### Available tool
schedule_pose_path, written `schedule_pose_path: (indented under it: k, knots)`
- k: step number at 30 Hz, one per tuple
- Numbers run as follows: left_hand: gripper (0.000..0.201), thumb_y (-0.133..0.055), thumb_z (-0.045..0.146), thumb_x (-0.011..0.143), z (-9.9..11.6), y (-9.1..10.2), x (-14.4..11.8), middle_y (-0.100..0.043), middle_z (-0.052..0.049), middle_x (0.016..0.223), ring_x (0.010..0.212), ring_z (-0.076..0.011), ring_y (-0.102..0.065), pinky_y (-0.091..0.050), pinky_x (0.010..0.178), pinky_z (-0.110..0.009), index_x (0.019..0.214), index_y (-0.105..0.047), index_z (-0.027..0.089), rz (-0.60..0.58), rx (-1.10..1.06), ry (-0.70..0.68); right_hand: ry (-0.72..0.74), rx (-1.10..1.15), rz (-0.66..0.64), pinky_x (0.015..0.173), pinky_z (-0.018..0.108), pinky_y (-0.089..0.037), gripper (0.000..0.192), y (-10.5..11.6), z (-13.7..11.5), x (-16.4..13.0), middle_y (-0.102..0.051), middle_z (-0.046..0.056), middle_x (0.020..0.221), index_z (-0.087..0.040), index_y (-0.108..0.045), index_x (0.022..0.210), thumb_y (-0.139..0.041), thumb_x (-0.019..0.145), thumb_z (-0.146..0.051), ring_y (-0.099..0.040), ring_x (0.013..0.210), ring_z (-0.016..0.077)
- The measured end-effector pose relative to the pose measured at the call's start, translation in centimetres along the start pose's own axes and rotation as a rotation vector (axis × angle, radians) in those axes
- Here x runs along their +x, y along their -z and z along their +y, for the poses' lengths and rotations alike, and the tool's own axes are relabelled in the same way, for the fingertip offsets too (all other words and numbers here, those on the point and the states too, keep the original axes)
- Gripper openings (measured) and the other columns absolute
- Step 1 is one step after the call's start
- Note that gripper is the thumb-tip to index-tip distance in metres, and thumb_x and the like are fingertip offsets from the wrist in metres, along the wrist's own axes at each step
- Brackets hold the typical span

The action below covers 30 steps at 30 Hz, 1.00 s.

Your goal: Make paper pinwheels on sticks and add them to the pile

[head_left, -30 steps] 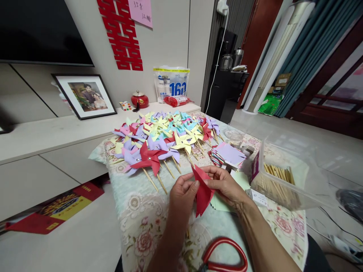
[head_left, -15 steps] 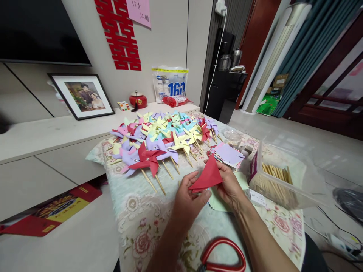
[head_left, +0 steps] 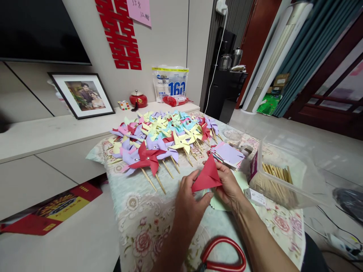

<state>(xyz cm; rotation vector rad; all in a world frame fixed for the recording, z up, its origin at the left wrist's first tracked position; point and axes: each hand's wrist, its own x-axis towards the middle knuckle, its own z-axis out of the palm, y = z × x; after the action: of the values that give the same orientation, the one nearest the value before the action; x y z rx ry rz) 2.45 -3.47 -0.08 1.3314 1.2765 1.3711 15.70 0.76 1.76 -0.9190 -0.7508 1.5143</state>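
A piece of red paper (head_left: 207, 175), folded into a triangle, is held above the table between both hands. My left hand (head_left: 190, 196) grips its left corner, the thumb a little apart below the edge. Its right side is pinched in my right hand (head_left: 227, 185), whose fingers partly go behind the paper. Under the right hand lie pale green sheets (head_left: 219, 203). Just beyond is a stack of coloured paper squares (head_left: 228, 154), lilac on top. Red-handled scissors (head_left: 224, 253) rest close to me, their blades out of view.
Many finished paper pinwheels (head_left: 153, 151) on sticks cover the table's far left. At right stand a clear plastic box (head_left: 275, 189) of wooden sticks and a small white box (head_left: 255, 197). A low white cabinet (head_left: 56, 132) runs behind, bearing a framed photo (head_left: 82, 96).
The red paper has turned slightly, showing a crease across its face, and its left corner has shifted a little right. My left thumb has come a bit away from the paper.
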Motion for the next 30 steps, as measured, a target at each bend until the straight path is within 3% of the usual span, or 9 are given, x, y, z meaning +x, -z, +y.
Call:
schedule_pose_path:
  k: [2,5,10,14,18,25,30]
  knots:
    - [0.054,-0.081,0.014,0.063,0.23,-0.08,-0.06,-0.071,-0.01,0.11,0.109,-0.0296,-0.064,-0.047,0.096,-0.039,0.115,-0.072,0.024,0.036,0.023,-0.05,-0.008,0.014,0.024,0.054,0.021,-0.042,0.019,-0.15,0.0,-0.04,-0.069,-0.002,0.064,-0.017,-0.072,0.073,-0.078,0.055,-0.012,-0.054,0.054,0.0094]
    - [0.037,-0.077,0.015,0.068,0.39,0.08,0.01,-0.072,-0.007,0.099,0.096,-0.0261,-0.067,-0.05,0.087,-0.035,0.105,-0.075,0.024,0.069,0.043,-0.061,-0.026,0.021,0.04,0.053,0.02,-0.04,0.019,-0.45,-0.02,-0.2,-0.068,-0.002,0.06,-0.016,-0.072,0.069,-0.076,0.052,-0.008,-0.053,0.052,0.0089]
    - [0.02,-0.075,0.027,0.074,-0.16,0.5,0.4,-0.075,-0.006,0.09,0.082,-0.0231,-0.067,-0.052,0.075,-0.031,0.093,-0.077,0.021,0.097,-0.086,0.092,-0.045,0.019,0.007,0.057,0.021,-0.045,0.02,-0.57,-0.04,-0.41,-0.073,0.0,0.065,-0.015,-0.076,0.072,-0.08,0.053,-0.011,-0.058,0.055,0.0097]
    - [0.026,-0.077,0.039,0.075,-0.33,0.57,0.53,-0.076,-0.004,0.078,0.076,-0.0228,-0.066,-0.053,0.073,-0.032,0.089,-0.079,0.018,0.068,-0.335,0.279,-0.085,0.001,-0.055,0.064,0.024,-0.05,0.027,-0.42,-0.14,-0.6,-0.08,0.005,0.081,-0.015,-0.078,0.082,-0.087,0.056,-0.017,-0.065,0.062,0.013]
    - [0.032,-0.08,0.038,0.072,0.26,0.54,0.43,-0.078,-0.003,0.081,0.077,-0.0233,-0.069,-0.055,0.076,-0.034,0.095,-0.08,0.016,0.024,-0.548,0.37,-0.114,-0.016,-0.101,0.067,0.026,-0.051,0.031,-0.21,-0.38,-0.83,-0.08,0.005,0.081,-0.016,-0.08,0.088,-0.09,0.06,-0.023,-0.068,0.063,0.0145]
    - [0.034,-0.086,0.039,0.065,0.17,0.52,0.42,-0.076,-0.004,0.072,0.068,-0.0231,-0.068,-0.054,0.068,-0.034,0.089,-0.081,0.015,-0.016,-0.582,0.424,-0.181,-0.057,-0.124,0.066,0.025,-0.051,0.032,-0.04,-0.32,-0.97,-0.079,0.006,0.077,-0.013,-0.079,0.084,-0.093,0.06,-0.03,-0.069,0.063,0.0147]
    - [0.03,-0.085,0.039,0.066,0.04,0.49,0.53,-0.074,-0.003,0.07,0.063,-0.0177,-0.064,-0.05,0.062,-0.028,0.084,-0.078,0.015,0.003,-0.641,0.427,-0.13,-0.036,-0.061,0.07,0.027,-0.053,0.033,-0.25,0.01,-0.75,-0.08,0.007,0.079,-0.013,-0.079,0.082,-0.094,0.056,-0.028,-0.069,0.065,0.0158]
